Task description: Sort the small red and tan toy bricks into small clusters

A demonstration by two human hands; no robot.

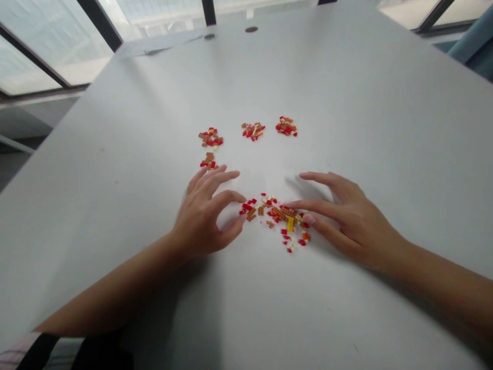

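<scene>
Head view, studded bricks (280, 213), smooth white table (254, 298)

A broad white table (365, 103) was backed by large windows (162, 18), which were divided by dark frames (100, 23). Near the table's far edge, two dark round spots (251, 30) were seen side by side, slightly apart. Below the glass at the left, a pale grey ledge (48, 112) was shown; at the upper right, blue fabric (475, 46) was partly glimpsed.

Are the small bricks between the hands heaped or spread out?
Spread out: the bricks lie scattered, with pale tabletop showing between many.
</scene>
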